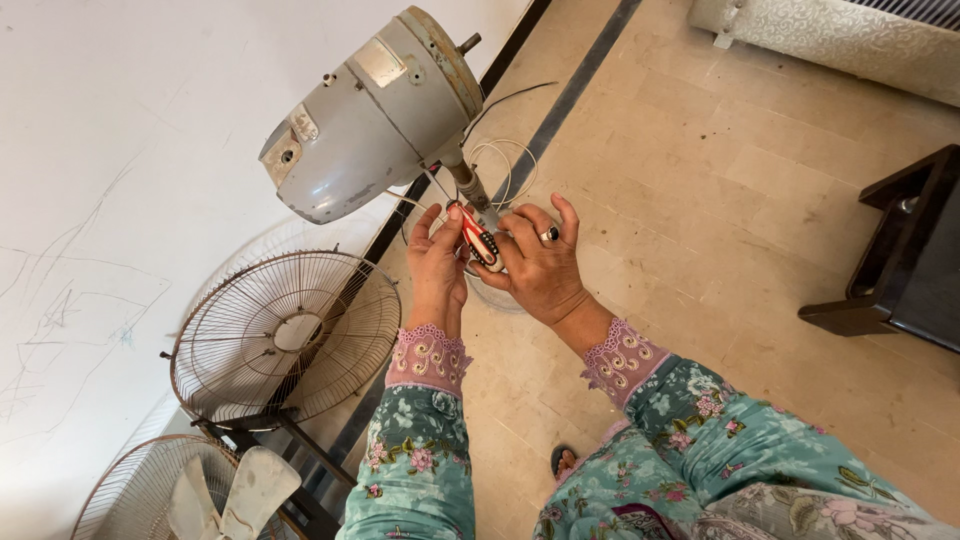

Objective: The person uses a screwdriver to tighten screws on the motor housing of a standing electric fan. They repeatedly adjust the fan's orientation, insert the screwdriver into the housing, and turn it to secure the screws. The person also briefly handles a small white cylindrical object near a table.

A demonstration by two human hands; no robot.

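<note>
So the grey fan motor housing (pixel 375 115) is sitting on top of its stand pole (pixel 468 184) with both guards and the blades already off it, bare shaft poking out the upper end. The person has both hands right under the housing, at the neck where it meets the pole. The right hand (pixel 540 265) is wrapped around a screwdriver with a red, white and black handle (pixel 481 240), fingers curled shut on it, ring showing on one finger. The left hand (pixel 438 262) is up beside it with fingers loosely together, fingertips touching the handle's upper end and steadying it; I can't tell whether it's really gripping anything. The tip is hidden behind the hands, so I can't say exactly which screw it's on. My read: this is the bit where you work a fastener at the neck joint, with the tool lined up but no telling how far along it is. The next move probably needs firm pressure straight into the screw head while the other hand keeps the pole from wobbling, since that housing looks top-heavy. One wire guard (pixel 285 335) leans on the white wall, well away, and a second guard with the pale blades (pixel 235 495) lies lower down. Loose white wires (pixel 505 165) trail on the tiled floor (pixel 720 200) behind.
</note>
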